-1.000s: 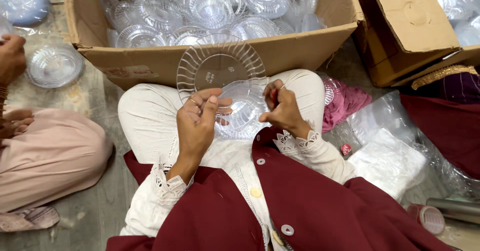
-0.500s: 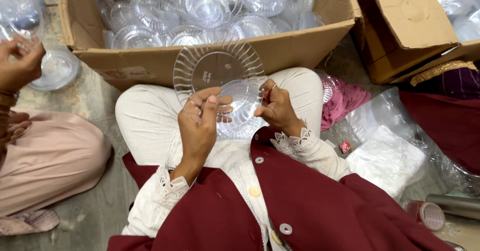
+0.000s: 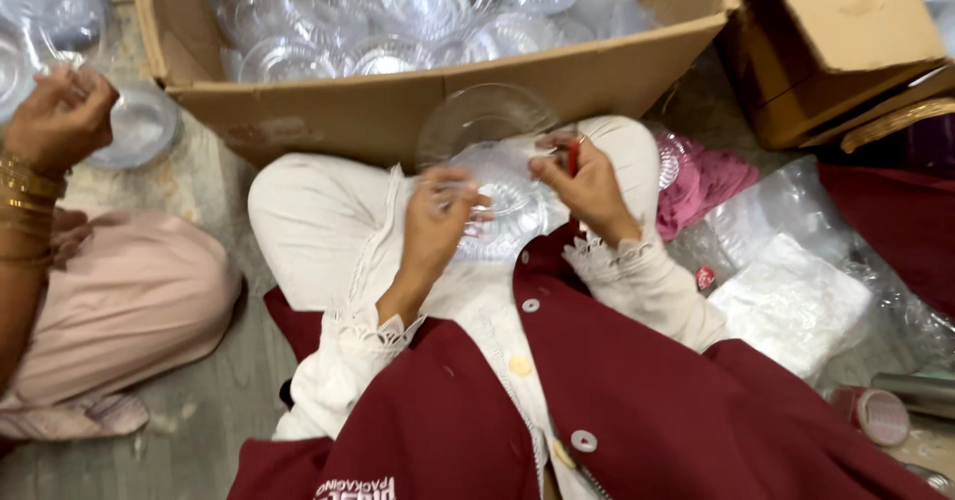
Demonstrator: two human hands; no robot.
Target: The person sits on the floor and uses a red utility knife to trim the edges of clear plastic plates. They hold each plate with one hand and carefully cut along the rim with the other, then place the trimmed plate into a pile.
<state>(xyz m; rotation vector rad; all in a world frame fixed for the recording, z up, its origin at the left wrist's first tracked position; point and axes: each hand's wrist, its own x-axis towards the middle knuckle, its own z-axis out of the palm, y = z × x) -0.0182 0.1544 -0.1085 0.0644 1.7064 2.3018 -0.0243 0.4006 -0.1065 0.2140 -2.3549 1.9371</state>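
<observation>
**Clear plastic dish held in the lap, both hands on it**

So the person sits cross-legged on the floor [image 3: 219, 410] in white trousers and a maroon jacket, and both hands meet over the lap, roughly dead centre of the view. The left hand [image 3: 438, 223] has its grip closed on the left edge of a clear plastic dish [image 3: 507, 201], fingers curled over the rim. The right hand [image 3: 587, 187] pinches the dish's right side at about 3 o'clock from it, and also has a small red thing [image 3: 572, 154] tucked between the fingers; too blurry to say what it is. Just above, at 12 o'clock, a second clear ribbed lid [image 3: 482, 117] stands up against the cardboard box [image 3: 398, 112].

That box is packed with more clear dishes. At 2 o'clock sits another cardboard box [image 3: 836, 42]. At 3 o'clock there's pink cloth [image 3: 706, 177] and a clear bag of white stuff [image 3: 791, 301].

Over at 9 o'clock a co-worker's hand [image 3: 60, 117] with gold bangles holds another clear dish [image 3: 139, 127].
</observation>
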